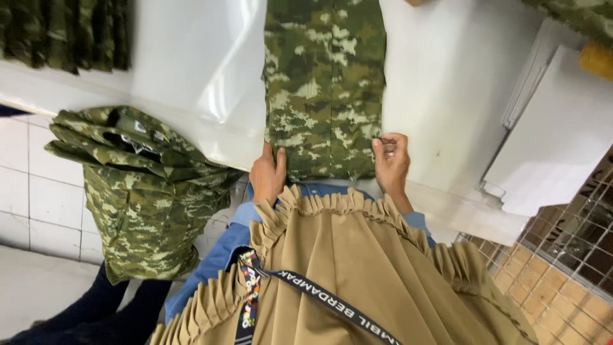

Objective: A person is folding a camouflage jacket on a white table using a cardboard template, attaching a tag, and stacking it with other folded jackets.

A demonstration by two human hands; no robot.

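A green camouflage garment (324, 83) lies folded flat in a long strip on the white table (447, 96), reaching the near edge. My left hand (267, 175) holds its lower left corner, thumb on top of the cloth. At the lower right corner, my right hand (391, 161) pinches the garment's edge between fingers and thumb. My tan pleated scarf and blue sleeves fill the bottom of the view.
A heap of camouflage garments (137, 185) hangs left of me over the tiled floor. More camouflage cloth (64, 32) lies at the table's far left. White sheets (555, 128) are stacked at the right, above a wire grid (575, 236).
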